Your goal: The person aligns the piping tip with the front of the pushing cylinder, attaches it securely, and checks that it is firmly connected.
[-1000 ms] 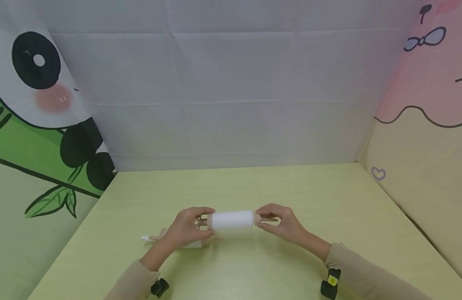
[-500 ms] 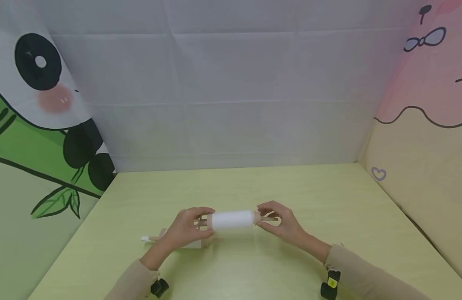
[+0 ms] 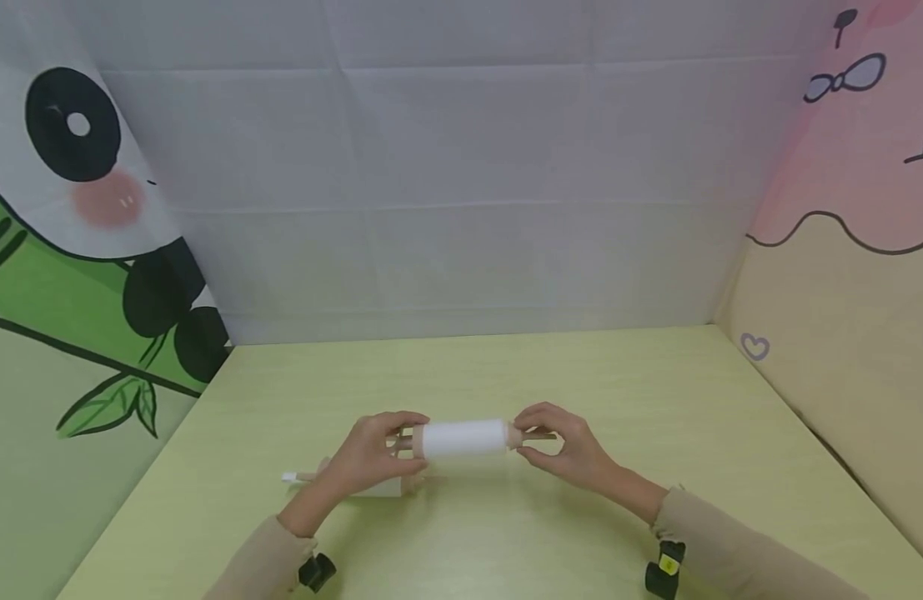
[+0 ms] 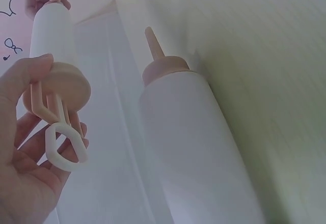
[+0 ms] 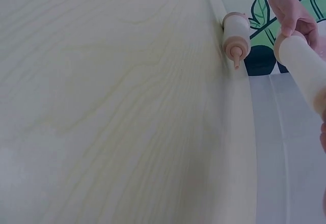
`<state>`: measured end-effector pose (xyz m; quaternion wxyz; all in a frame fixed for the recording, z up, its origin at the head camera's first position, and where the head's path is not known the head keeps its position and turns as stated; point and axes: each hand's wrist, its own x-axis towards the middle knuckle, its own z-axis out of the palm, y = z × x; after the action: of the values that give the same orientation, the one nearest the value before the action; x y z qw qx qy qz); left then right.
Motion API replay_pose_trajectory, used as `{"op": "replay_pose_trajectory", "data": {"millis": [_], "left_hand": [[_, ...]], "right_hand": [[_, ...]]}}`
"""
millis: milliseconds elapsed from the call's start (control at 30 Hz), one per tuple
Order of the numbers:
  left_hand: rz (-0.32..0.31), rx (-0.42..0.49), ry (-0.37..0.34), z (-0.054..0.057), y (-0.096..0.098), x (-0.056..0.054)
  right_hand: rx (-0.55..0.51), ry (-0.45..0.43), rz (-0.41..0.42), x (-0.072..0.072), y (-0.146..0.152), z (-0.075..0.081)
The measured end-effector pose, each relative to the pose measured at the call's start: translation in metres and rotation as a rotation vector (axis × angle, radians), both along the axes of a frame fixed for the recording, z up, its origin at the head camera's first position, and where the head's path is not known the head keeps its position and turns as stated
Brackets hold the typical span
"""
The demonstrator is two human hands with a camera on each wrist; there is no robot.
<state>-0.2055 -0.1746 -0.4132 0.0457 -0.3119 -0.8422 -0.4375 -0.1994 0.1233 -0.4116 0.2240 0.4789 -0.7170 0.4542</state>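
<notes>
A white nozzle bottle (image 3: 464,438) with pinkish-beige ends is held level above the table between both hands. My left hand (image 3: 373,457) grips its wide end; in the left wrist view the thumb lies on the beige cap (image 4: 71,86), from which prongs and a white ring (image 4: 66,147) stick out. At the other end my right hand (image 3: 562,442) pinches the collar, with the thin nozzle (image 3: 539,437) pointing between its thumb and fingers. A second, similar bottle (image 4: 188,142) lies on its side below the left hand, partly hidden by that hand in the head view.
The pale yellow table (image 3: 551,533) runs back to a grey-white cloth wall (image 3: 461,208). Printed panels stand at both sides, a green and white one (image 3: 78,292) and a pink and beige one (image 3: 844,292).
The right hand's upper fingers lifted slightly off the collar and came back near it. The left hand and the held bottle stay nearly in place.
</notes>
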Motion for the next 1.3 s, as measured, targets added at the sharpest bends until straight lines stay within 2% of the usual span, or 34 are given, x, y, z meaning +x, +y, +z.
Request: {"op": "replay_pose_trajectory", "data": {"millis": [133, 267, 600, 1000, 1300], "left_hand": [[-0.006, 0.002, -0.003, 0.0001, -0.0008, -0.0006], [0.014, -0.004, 0.014, -0.0002, -0.0001, -0.0001], [0.043, -0.06, 0.121, 0.0015, 0.0025, 0.001], [0.051, -0.059, 0.129, -0.0015, 0.0021, -0.0017], [0.07, -0.064, 0.147, -0.0037, 0.0031, -0.0022]], "right_hand": [[-0.007, 0.009, 0.029, -0.0016, 0.0001, -0.0005], [-0.002, -0.001, 0.023, -0.0019, 0.0004, 0.0001], [0.039, -0.051, -0.036, -0.001, 0.0021, 0.0036], [-0.015, -0.026, 0.001, -0.0032, 0.0005, -0.0014], [0.014, -0.068, -0.022, -0.0017, 0.0028, -0.0006]]}}
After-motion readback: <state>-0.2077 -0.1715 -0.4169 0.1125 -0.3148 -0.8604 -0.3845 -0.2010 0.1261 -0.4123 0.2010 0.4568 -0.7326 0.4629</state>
